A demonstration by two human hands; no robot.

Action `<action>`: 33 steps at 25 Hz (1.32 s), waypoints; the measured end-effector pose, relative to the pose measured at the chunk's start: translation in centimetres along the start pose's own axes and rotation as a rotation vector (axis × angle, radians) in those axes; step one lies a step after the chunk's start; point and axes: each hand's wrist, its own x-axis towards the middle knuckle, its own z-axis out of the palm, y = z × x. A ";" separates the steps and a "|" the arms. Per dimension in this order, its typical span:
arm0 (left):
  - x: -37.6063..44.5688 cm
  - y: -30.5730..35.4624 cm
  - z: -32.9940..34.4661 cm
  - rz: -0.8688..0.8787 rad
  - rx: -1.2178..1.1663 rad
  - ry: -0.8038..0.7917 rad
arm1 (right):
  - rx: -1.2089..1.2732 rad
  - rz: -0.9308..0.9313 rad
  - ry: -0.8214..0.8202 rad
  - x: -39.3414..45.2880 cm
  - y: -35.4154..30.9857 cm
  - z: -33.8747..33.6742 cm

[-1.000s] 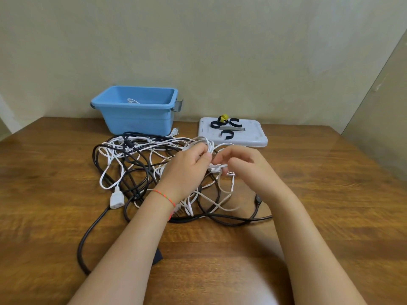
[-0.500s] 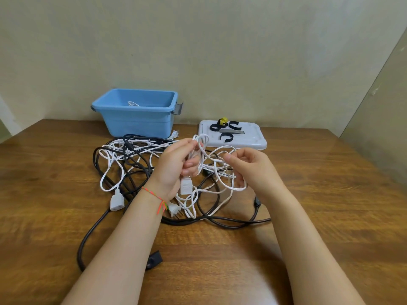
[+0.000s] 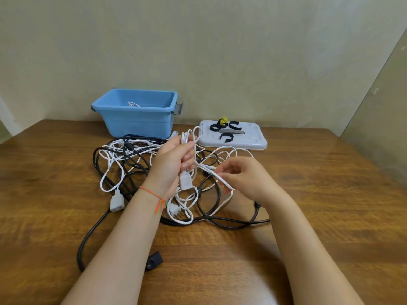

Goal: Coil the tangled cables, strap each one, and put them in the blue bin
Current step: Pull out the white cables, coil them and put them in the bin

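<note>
A tangle of white and black cables [image 3: 132, 159] lies on the wooden table in front of the blue bin [image 3: 137, 119]. My left hand [image 3: 174, 164] grips a bunch of white cable loops upright, its white connector [image 3: 185, 180] hanging below the fist. My right hand [image 3: 244, 178] pinches a strand of the same white cable [image 3: 220, 178] just right of the left hand. A white cable end shows inside the bin. Black straps [image 3: 226, 137] lie on a white lid [image 3: 251, 139] at the back right.
A second white connector [image 3: 116, 202] and a white plug [image 3: 175, 211] rest on the table near my left wrist. A black cable [image 3: 92, 236] runs toward the front left, with a black plug [image 3: 154, 261] under my left forearm. A wall stands close behind.
My left hand has raised the bunch of white loops and closed round it. My right hand has moved lower and to the right, drawing a white strand out.
</note>
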 end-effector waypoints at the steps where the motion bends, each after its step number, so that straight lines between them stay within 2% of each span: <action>1: -0.1 0.0 0.1 0.000 0.009 0.003 | -0.006 -0.009 -0.016 0.0 0.0 0.0; 4: -0.1 0.0 0.0 0.028 0.098 0.020 | 0.028 -0.031 -0.057 -0.2 -0.1 -0.1; 6: 0.1 -0.3 -0.4 0.048 0.231 0.085 | 0.075 -0.063 -0.106 -0.5 -0.3 -0.2; 8: 0.4 -0.5 -0.6 0.039 0.256 0.142 | 0.199 -0.089 -0.195 -0.8 -0.5 -0.7; 10: 0.5 -0.6 -0.6 -0.003 0.206 0.112 | 0.332 -0.125 -0.303 -1.1 -0.7 -1.0; 12: 0.4 -0.5 -0.1 -0.044 0.166 0.032 | 0.367 -0.154 -0.340 -1.1 -0.8 -0.8; 15: 0.1 -0.4 0.4 -0.073 0.149 -0.075 | 0.340 -0.134 -0.203 -0.6 -0.6 0.4; 19: 0.0 -0.4 0.2 -0.077 0.096 -0.083 | 0.306 -0.079 -0.034 -0.3 -0.7 1.3; 22: -0.5 -0.4 0.7 -0.007 0.284 -0.133 | 0.436 -0.074 0.000 -0.2 -1.0 1.5; 24: -0.7 -0.7 1.2 0.011 0.395 -0.147 | 0.439 -0.086 0.064 -0.1 -1.0 1.6; 29: -0.4 -0.6 0.8 -0.068 0.270 -0.141 | 0.464 -0.082 0.352 -0.1 -1.2 1.3; 31: -0.5 -0.5 0.8 -0.103 0.261 -0.205 | 0.662 0.005 0.351 0.2 -1.3 1.2; 33: -0.7 -0.5 1.0 -0.125 0.284 -0.260 | 1.046 0.063 0.166 0.2 -1.4 1.2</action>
